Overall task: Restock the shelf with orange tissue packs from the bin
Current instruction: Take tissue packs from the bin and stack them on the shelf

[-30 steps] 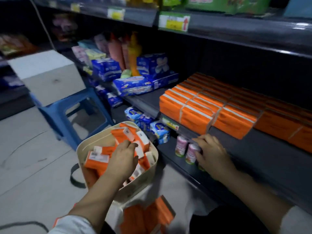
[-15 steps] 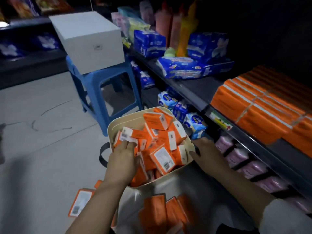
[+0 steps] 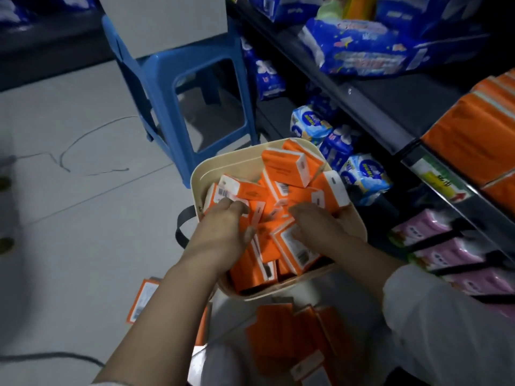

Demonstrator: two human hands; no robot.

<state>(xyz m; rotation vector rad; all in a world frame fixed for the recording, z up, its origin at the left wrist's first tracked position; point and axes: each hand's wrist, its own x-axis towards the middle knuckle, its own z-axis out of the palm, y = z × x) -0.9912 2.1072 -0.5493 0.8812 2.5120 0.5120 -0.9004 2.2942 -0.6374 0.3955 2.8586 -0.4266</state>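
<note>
A cream bin [image 3: 223, 162] stands on the floor by the shelf, heaped with orange tissue packs [image 3: 284, 168]. Both my hands are down in the heap. My left hand [image 3: 220, 235] curls its fingers over a pack with a barcode at the bin's left side. My right hand [image 3: 320, 229] has its fingers bent into the middle of the pile, with the thumb against a white-labelled pack. On the dark shelf [image 3: 362, 101] to the right lie rows of stacked orange packs [image 3: 473, 129].
A blue stool [image 3: 178, 79] carrying a white box [image 3: 167, 20] stands behind the bin. Blue packs [image 3: 362, 48] fill the shelf's left, pink packs [image 3: 446, 254] the lower shelf. Loose orange packs lie on the floor [image 3: 145, 299] and in a clear bag [image 3: 292, 338] near me.
My right hand left the lower shelf, passed the bin's rim and went into the packs. My view dropped toward the bin. My left hand stayed in the bin.
</note>
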